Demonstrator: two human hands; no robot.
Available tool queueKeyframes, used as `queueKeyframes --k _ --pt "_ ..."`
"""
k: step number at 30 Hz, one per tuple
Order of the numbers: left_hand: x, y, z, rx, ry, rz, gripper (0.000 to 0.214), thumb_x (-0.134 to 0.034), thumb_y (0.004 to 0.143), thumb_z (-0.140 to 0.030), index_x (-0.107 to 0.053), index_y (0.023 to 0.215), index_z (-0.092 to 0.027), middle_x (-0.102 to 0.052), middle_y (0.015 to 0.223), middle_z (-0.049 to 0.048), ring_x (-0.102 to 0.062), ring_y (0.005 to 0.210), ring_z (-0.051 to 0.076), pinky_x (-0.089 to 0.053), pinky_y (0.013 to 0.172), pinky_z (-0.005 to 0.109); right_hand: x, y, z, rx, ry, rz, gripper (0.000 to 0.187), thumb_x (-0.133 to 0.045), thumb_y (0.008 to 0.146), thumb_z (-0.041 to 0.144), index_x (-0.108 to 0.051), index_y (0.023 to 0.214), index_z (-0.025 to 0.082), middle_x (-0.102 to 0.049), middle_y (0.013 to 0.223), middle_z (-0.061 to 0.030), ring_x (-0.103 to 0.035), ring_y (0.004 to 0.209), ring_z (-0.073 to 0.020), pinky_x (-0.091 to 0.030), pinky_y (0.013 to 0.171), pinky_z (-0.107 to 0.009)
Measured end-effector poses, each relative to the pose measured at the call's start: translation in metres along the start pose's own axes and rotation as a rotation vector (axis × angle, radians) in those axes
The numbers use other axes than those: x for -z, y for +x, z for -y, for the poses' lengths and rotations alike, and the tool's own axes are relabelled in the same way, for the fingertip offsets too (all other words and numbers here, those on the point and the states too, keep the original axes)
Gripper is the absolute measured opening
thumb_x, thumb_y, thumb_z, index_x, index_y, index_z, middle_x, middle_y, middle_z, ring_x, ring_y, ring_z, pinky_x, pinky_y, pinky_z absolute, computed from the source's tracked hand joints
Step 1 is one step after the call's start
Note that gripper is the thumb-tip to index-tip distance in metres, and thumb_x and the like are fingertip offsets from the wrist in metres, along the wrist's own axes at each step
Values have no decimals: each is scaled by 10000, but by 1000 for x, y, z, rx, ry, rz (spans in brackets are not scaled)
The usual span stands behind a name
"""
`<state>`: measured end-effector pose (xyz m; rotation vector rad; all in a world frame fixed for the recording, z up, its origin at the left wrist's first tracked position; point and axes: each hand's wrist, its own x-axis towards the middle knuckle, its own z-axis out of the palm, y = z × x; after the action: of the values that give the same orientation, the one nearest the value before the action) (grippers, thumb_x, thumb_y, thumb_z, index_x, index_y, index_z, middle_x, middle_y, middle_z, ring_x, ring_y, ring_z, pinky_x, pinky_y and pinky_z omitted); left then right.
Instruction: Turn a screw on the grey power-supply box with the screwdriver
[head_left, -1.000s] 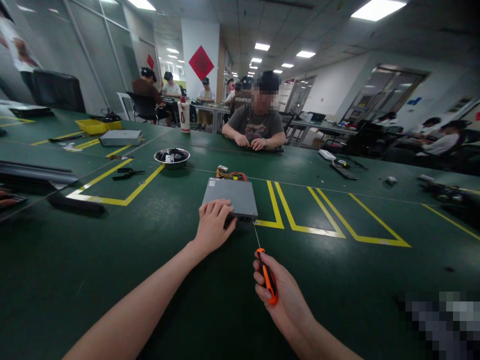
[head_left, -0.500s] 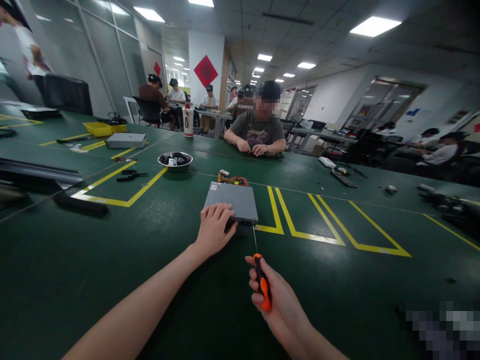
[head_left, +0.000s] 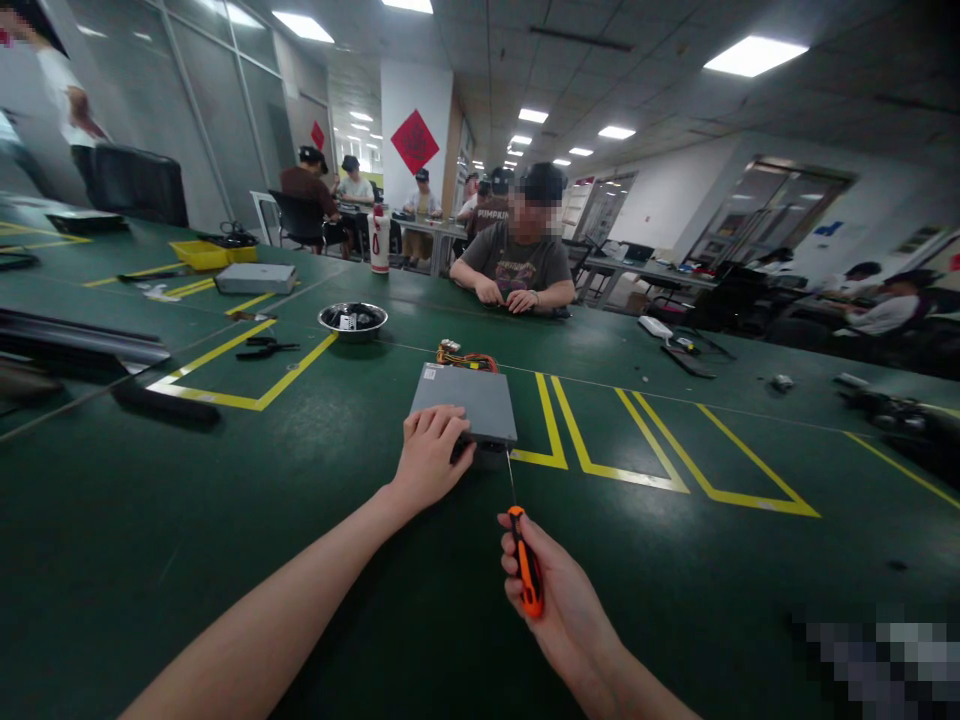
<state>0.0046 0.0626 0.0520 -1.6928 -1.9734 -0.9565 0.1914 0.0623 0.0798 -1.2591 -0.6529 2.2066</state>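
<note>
A flat grey metal box [head_left: 469, 400] lies on the green table [head_left: 375, 560], with orange and yellow wires [head_left: 465, 357] at its far end. My left hand [head_left: 429, 458] rests on the box's near left corner, fingers curled over the edge. My right hand [head_left: 559, 600] is closed around the orange and black handle of a screwdriver [head_left: 525, 560]. Its thin shaft points at the box's near right corner, the tip at or very close to that edge.
A steel bowl [head_left: 352, 319] with small parts and black pliers [head_left: 262, 348] sit to the far left inside yellow floor-tape lines [head_left: 600, 465]. Another grey box [head_left: 255, 277] and a yellow tray [head_left: 202, 255] lie further left. A person sits across the table, hands [head_left: 510, 293] on it.
My right hand with the screwdriver has shifted slightly left and turned a little on the handle. My left hand stays on the box.
</note>
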Motion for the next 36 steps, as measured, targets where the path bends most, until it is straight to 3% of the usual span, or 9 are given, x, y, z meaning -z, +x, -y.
queueKeyframes --k 7,15,22,29,33,36 --pt "2 1 -1 -8 -4 -7 180 -545 782 -258 -534 959 -225 -575 1127 45 -466 1083 232 -305 890 405 2 1 -1 94 5 21 85 -599 776 206 -570 750 130 -520 678 13 -431 501 -31 -275 358 -122" --pt "2 1 0 -3 -2 13 178 -541 789 -263 -530 961 -221 -566 1142 48 -459 1089 235 -303 890 408 1 0 1 0 37 -1 170 -533 829 264 -602 875 115 -511 660 5 -438 494 -38 -327 380 -132" --pt "2 1 0 -6 6 8 171 -535 797 -269 -523 961 -222 -571 1142 44 -458 1096 236 -292 900 407 -1 1 1 58 50 -2 106 -549 811 206 -571 751 121 -513 648 10 -420 474 -28 -276 352 -118" --pt "1 0 0 -13 2 -4 164 -547 789 -265 -521 945 -224 -574 1139 41 -467 1092 227 -289 891 405 -1 2 1 -36 60 30 217 -454 870 278 -593 894 113 -500 624 8 -429 471 -40 -323 379 -132" --pt "1 1 -1 -16 2 -14 162 -548 786 -266 -524 941 -223 -578 1132 46 -473 1085 229 -290 887 404 -2 2 1 27 53 -13 116 -546 815 244 -567 790 132 -509 647 10 -429 472 -38 -273 350 -126" --pt "2 1 -1 -14 6 -15 161 -544 788 -270 -523 940 -223 -580 1127 47 -473 1085 229 -289 887 403 -1 1 0 34 65 -3 111 -553 811 219 -567 767 118 -520 668 5 -438 485 -31 -300 369 -122"
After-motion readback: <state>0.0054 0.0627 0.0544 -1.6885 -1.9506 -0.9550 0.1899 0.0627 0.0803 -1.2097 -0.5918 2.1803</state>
